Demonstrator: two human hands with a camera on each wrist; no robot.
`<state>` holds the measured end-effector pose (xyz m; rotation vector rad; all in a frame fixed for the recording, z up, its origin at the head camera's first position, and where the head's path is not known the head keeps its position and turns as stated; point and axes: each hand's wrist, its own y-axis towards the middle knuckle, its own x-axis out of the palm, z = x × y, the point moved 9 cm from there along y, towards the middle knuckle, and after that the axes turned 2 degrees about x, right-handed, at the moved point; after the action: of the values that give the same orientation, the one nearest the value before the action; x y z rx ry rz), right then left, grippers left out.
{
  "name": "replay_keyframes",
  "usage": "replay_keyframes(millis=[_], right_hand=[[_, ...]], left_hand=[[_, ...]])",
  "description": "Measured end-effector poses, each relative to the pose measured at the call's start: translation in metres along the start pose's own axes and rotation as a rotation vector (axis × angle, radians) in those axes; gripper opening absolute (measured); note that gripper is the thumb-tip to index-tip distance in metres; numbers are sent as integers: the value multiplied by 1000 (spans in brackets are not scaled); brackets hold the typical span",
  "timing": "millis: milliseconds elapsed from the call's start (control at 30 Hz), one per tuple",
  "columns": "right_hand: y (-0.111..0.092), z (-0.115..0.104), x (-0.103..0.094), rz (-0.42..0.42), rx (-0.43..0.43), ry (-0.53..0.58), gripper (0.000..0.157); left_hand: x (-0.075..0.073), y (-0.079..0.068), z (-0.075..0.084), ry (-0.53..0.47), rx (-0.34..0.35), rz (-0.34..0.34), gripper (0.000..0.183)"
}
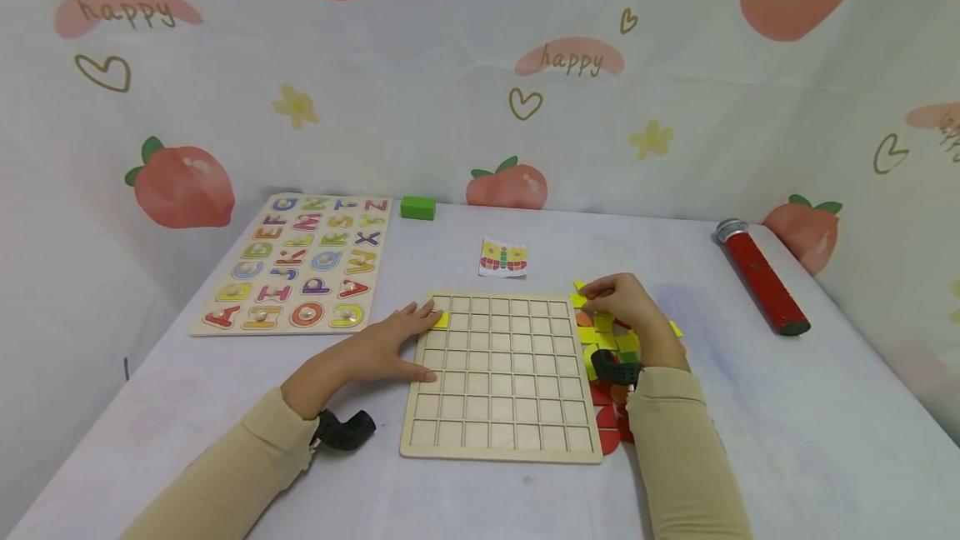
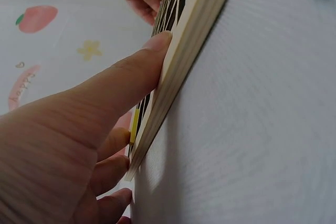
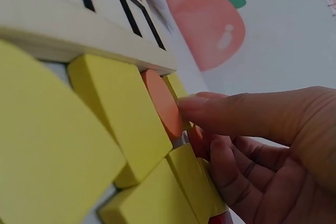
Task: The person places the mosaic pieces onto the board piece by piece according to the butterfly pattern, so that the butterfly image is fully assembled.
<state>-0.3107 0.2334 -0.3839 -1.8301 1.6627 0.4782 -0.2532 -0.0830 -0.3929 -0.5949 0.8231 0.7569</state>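
A wooden grid board [image 1: 504, 454] lies on the table, with a yellow square tile [image 1: 441, 321] in its upper left corner cell. My left hand [image 1: 382, 346] rests on the board's left edge, fingers spread, the fingertips at that tile and the thumb lower down on the rim. Beyond the board's upper right corner, my right hand [image 1: 628, 304] pinches a yellow piece [image 1: 577, 301] among the loose pieces. In the right wrist view the thumb [image 3: 197, 109] touches this piece behind an orange disc [image 3: 161, 103]; its far side is hidden.
Loose yellow, red [image 1: 608, 430], orange and green pieces lie along the board's right side, partly under my right arm. A butterfly pattern card [image 1: 503, 258] lies behind the board. Around it are an alphabet puzzle [image 1: 360, 298], a green block [image 1: 417, 207] and a red microphone [image 1: 763, 280].
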Motion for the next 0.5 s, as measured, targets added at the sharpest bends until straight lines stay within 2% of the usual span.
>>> replay_keyframes(millis=[500], right_hand=[[2,-8,4,-40,-86,-76,30]], left_hand=[[0,0,0,14,-1,4,94]])
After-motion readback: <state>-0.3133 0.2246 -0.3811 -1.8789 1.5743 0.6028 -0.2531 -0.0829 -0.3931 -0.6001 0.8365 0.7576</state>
